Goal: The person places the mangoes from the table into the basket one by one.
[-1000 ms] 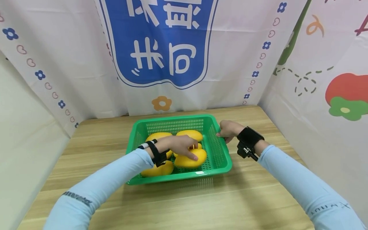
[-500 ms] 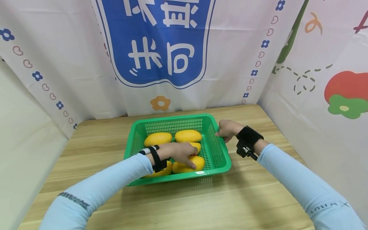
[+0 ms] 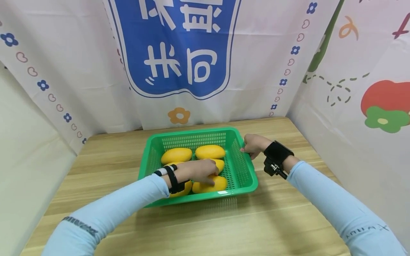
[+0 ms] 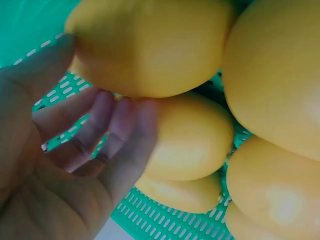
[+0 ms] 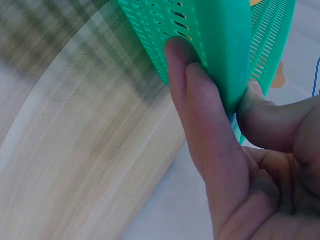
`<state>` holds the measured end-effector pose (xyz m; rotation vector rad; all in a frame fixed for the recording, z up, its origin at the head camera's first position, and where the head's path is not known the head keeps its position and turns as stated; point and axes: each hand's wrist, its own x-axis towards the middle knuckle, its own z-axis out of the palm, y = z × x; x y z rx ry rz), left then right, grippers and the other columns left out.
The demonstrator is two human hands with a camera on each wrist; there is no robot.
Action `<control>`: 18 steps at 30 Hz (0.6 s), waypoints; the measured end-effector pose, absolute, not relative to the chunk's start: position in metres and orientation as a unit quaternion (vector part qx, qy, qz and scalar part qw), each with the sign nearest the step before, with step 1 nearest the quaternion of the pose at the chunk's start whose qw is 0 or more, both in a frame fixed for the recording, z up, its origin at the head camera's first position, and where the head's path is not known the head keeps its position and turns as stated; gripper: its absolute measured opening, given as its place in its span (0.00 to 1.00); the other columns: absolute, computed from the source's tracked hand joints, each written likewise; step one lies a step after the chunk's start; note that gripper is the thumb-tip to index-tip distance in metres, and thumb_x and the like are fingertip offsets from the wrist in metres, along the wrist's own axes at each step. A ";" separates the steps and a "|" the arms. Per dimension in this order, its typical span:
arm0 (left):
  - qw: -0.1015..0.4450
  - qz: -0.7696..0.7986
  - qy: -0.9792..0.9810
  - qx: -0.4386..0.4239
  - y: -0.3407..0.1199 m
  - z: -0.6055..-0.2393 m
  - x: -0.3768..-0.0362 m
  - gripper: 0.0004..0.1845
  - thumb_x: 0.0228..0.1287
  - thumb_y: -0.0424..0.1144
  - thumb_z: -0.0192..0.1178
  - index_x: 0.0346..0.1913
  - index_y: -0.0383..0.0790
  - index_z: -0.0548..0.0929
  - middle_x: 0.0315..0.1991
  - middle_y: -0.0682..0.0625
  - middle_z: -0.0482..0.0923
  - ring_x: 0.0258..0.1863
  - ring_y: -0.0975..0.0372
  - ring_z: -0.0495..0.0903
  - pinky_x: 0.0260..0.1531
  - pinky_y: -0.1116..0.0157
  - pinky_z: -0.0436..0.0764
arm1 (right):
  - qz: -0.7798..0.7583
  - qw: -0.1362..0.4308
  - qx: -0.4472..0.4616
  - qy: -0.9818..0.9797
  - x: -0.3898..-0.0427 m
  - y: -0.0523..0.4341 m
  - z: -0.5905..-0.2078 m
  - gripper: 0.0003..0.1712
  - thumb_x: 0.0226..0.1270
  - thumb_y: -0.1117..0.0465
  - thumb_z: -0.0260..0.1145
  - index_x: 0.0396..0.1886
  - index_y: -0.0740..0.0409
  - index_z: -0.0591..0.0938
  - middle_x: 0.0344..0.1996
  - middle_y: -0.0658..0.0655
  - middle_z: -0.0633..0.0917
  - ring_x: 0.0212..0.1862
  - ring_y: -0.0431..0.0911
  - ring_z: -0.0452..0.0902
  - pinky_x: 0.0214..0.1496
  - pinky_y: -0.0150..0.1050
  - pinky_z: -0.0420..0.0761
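Note:
Several yellow mangoes lie in a green plastic basket (image 3: pixel 198 199) with slotted walls. My left hand (image 3: pixel 200 170) reaches into it and pinches the end of the mango nearest the front wall (image 3: pixel 219 184). In the left wrist view the thumb (image 4: pixel 57 57) rests against that mango's tip (image 4: pixel 150 45). The fingers (image 4: pixel 142 130) curl in the gap beside the middle mango (image 4: pixel 192 142). My right hand (image 3: pixel 254 145) grips the basket's right rim. Its thumb is on the inner side and its fingers (image 5: pixel 202 107) are on the outer wall. The left forearm and hand partly hide the mangoes on the left.
The basket stands on a wood-grain table (image 3: pixel 205 227). Behind it hangs a white cloth (image 3: pixel 96 71) with a blue printed panel, and another printed cloth (image 3: pixel 336 135) closes the right side. Two mangoes (image 3: pixel 209 152) lie along the back wall.
My left hand has lowered the front mango toward the basket's near wall and shifted it slightly left. The right hand keeps its hold on the rim.

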<state>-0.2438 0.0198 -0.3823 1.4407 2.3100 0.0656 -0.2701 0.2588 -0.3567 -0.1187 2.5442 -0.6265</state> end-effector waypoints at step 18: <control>0.218 0.028 0.838 0.499 0.013 -0.380 -0.247 0.17 0.72 0.40 0.59 0.59 0.36 0.81 0.50 0.44 0.82 0.47 0.58 0.81 0.48 0.64 0.83 | -0.226 0.251 -0.046 0.940 -0.270 0.265 -0.360 0.12 0.76 0.63 0.58 0.41 0.71 0.80 0.29 0.58 0.83 0.29 0.43 0.82 0.34 0.35 0.89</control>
